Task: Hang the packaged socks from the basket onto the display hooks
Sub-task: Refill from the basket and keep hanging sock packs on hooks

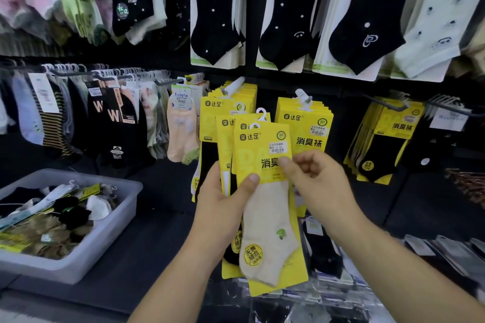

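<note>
Reference: the centre hook (pixel 233 86). Its white tip is exposed; hung yellow packs (pixel 210 123) load the shaft behind. Above it, black socks (pixel 212 23) hang close over the tip. Left, a peach sock pack (pixel 181 136) hangs just beside. Right, a narrow dark gap separates it from the next loaded hook (pixel 304 99). Below, the held packs (pixel 262 144) front the approach. Lower left, bare surface (pixel 162 207) reaches the basket (pixel 39 266).

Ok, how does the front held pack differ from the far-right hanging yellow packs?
The front pack shows a cream sock; the far-right packs show black socks. The front pack is off any hook, held by the left hand and right hand; the far-right packs hang on a hook. Both have yellow cards.
</note>
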Tool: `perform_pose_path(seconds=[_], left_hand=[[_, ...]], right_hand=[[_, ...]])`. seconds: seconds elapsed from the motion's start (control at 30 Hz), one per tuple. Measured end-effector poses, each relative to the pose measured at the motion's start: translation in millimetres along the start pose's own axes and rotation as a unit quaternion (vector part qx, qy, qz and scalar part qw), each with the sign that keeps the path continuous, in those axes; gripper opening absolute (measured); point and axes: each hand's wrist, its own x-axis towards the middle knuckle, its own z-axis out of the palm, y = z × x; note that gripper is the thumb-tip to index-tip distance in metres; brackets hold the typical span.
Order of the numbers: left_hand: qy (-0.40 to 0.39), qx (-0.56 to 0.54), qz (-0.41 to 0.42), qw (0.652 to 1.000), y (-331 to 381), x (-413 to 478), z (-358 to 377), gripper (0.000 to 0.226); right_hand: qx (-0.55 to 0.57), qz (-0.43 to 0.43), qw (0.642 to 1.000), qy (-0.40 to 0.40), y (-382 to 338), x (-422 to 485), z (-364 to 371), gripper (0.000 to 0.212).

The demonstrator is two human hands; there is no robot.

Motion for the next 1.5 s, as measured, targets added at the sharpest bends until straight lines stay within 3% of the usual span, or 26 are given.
perform_pose_path(seconds=[0.1,0.3,0.43,0.57,0.67,0.87,0.97,1.03,1.17,1.5], left_hand=[[-0.003,-0.017,-0.007,1.0,-0.7,-2.2,3.5,0.033],[0.0,0.004,-0.023,1.0,-4.0,-4.2,4.5,0.032],[-0.003,0.045,-0.017,0.999,-7.1,-4.3,6.2,0.035],[-0.017,0.085,-0.004,0.996,-7.9,-4.6,5.5,0.037],[-0.014,0.095,0.005,0.995,-7.2,-5.1,4.6,0.036],[-0.015,0.126,0.016,0.992,-6.6,-4.3,3.4,0.036],[-0.018,0.124,0.017,0.992,-7.3,-4.4,5.1,0.036],[-0.015,0.127,0.019,0.992,-7.4,-4.6,5.6,0.039],[0.007,0.143,0.009,0.99,-6.5,-3.3,3.0,0.038],[0.014,0.137,-0.021,0.99,-1.7,-0.7,-11.3,0.035]], right_hand=[[0.001,0.018,1.0,-0.012,-1.0,-3.7,4.4,0.014],[0.121,0.109,0.986,0.026,6.5,-4.9,-8.1,0.015],[0.143,0.096,0.985,0.027,-1.4,3.8,-16.8,0.022],[0.044,0.061,0.997,-0.002,-19.8,28.9,-31.9,0.007],[-0.037,0.033,0.998,-0.039,-30.2,40.6,-38.0,0.015],[-0.055,0.071,0.989,-0.114,-41.7,50.3,-42.7,0.013],[-0.032,0.057,0.994,-0.084,-45.5,52.6,-42.7,0.012],[-0.013,0.042,0.999,-0.024,-48.9,57.4,-42.4,0.015],[-0.114,-0.06,0.987,0.096,-56.4,75.6,-44.0,0.014],[-0.244,-0.112,0.959,0.09,-54.4,88.9,-29.7,0.015]])
